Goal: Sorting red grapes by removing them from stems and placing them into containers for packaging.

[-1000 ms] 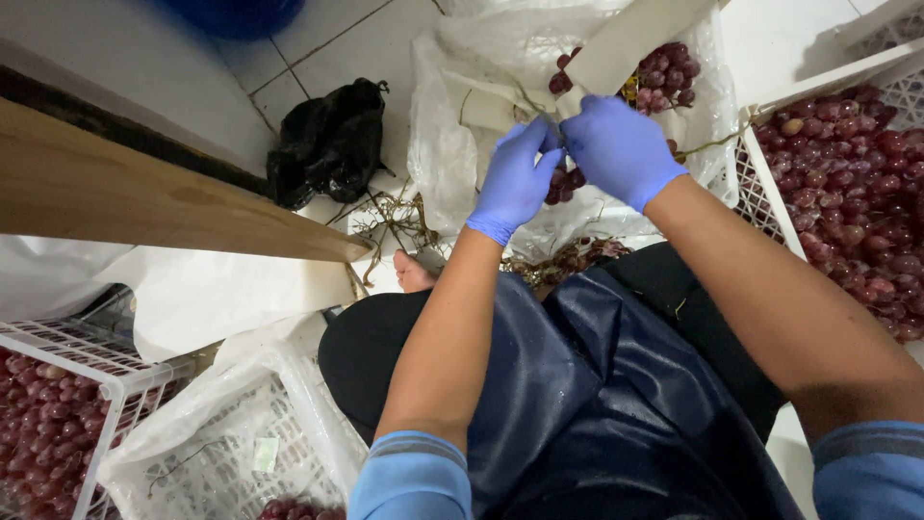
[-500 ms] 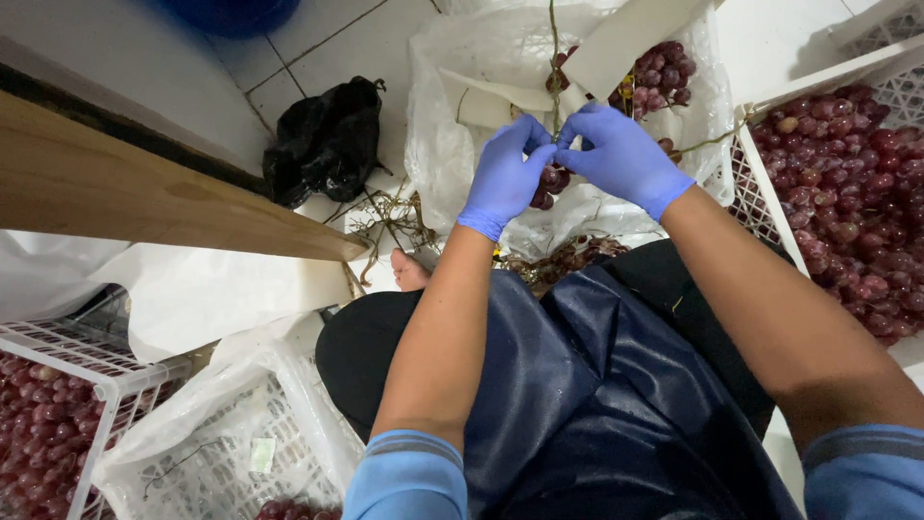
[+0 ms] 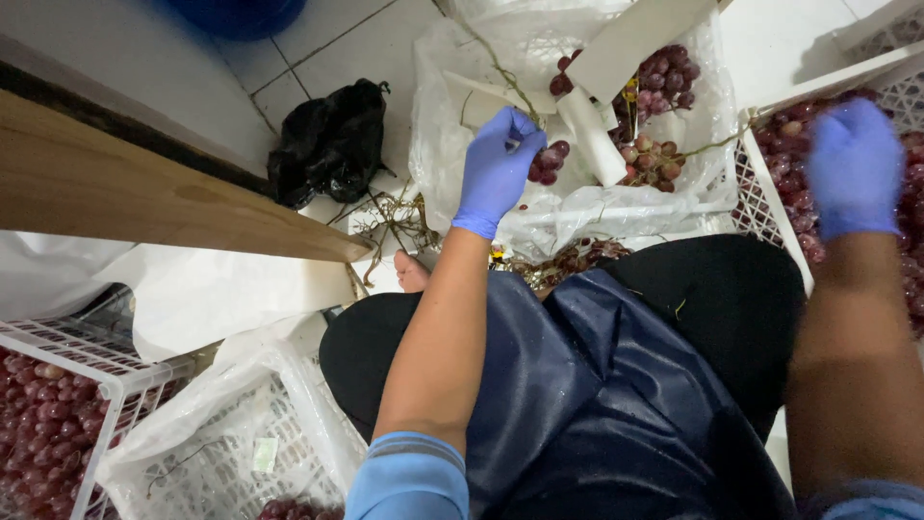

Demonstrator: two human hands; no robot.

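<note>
I see a small cluster of red grapes (image 3: pixel 547 162) hanging on a thin stem, pinched at the top by the gloved left hand (image 3: pixel 496 171), whose fingers are closed tight on the stem just above the fruit. The cluster hangs over a plastic-lined box (image 3: pixel 577 207) on the floor ahead of the knees, and more red grapes (image 3: pixel 664 82) lie in that box among white foam pieces (image 3: pixel 640 39). The two hands are well apart: the right hand (image 3: pixel 855 166), also in a blue glove, is over the white crate of grapes (image 3: pixel 770 193) at the right edge, palm down. It is blurred, so I cannot tell whether it grips anything or lies flat on the fruit. Below the hands I see a dark blue apron (image 3: pixel 597 404) across the lap and a bare foot (image 3: pixel 412 273) on the tiled floor. Dry stems (image 3: pixel 395 217) lie beside that foot, with a black bag (image 3: pixel 332 144) just beyond them. A wooden board (image 3: pixel 144 197) runs across the left, and lower left stand another crate of grapes (image 3: pixel 38 414) and a plastic-lined crate (image 3: pixel 212 443).
</note>
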